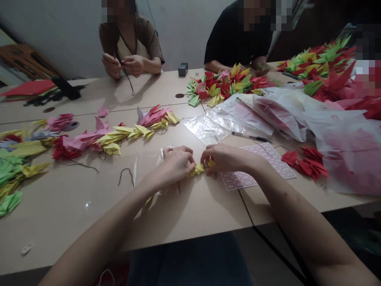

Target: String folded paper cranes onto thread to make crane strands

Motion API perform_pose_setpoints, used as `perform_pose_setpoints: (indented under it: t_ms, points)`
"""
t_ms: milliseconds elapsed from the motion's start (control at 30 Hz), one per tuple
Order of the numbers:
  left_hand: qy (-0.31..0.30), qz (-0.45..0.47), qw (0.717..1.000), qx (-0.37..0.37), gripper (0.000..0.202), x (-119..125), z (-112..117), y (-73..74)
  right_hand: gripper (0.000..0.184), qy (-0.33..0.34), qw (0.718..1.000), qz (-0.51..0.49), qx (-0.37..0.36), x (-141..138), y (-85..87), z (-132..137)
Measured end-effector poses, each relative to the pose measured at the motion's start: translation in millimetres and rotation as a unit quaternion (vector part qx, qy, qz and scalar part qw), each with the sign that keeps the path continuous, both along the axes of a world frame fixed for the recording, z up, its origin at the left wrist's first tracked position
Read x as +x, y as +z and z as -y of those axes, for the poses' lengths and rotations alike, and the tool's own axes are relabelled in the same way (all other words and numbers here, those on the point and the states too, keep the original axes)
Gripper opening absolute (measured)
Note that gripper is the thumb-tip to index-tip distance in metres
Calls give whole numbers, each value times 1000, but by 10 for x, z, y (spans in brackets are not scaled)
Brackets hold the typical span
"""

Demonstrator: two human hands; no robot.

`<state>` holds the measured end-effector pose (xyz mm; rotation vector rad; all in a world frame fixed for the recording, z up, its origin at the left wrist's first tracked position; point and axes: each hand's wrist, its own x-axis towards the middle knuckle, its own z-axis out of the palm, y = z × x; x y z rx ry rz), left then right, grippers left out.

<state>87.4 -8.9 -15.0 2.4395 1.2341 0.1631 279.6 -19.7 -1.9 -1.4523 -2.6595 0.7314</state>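
Close together over the table, both my hands work on small yellow folded-paper cranes on a dark string. My left hand [177,162] is closed, its fingertips on a yellow paper crane [197,171]. With thumb and fingers pinched, my right hand [222,157] grips another yellow paper piece just to the right, mostly covered by the fingers. A clear plastic bag [141,165] lies partly under my left hand. Beneath my right wrist is a white sheet of red-outlined labels [279,167].
Strung paper cranes [113,137] spread across the left. Red cranes [306,163], a pen [251,137] and filled plastic bags [348,151] lie right. Beyond a colourful crane pile [226,85] sits a person in black [235,39]; another person's hands [133,65] hold a dark cord.
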Motion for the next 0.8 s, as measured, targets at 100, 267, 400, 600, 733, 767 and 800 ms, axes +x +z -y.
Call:
perform_pose_setpoints:
  t_ms: [100, 267, 400, 600, 733, 767, 800]
  points:
    - [10, -17, 1000, -21, 22, -86, 22, 109, 35, -10, 1000, -7, -1, 11, 12, 2]
    - [24, -43, 998, -38, 21, -64, 49, 288, 49, -25, 1000, 15, 9, 108, 156, 18]
    - [-3, -24, 1000, -16, 29, 87, 26, 274, 36, -33, 997, 63, 1, 146, 221, 30]
    - [-28, 2, 1000, -1, 23, 249, 45, 114, 27, -35, 998, 26, -46, 83, 109, 37]
    - [-26, 14, 999, 13, 16, 209, 98, 28, 20, -44, 999, 24, -9, 63, -17, 41]
    - [-23, 21, 999, 15, 16, 188, 116, 28, 17, -42, 999, 25, 5, 54, -41, 42]
    - [-17, 29, 999, 21, 16, 163, 138, 39, 14, -40, 999, 24, 18, 40, -54, 45]
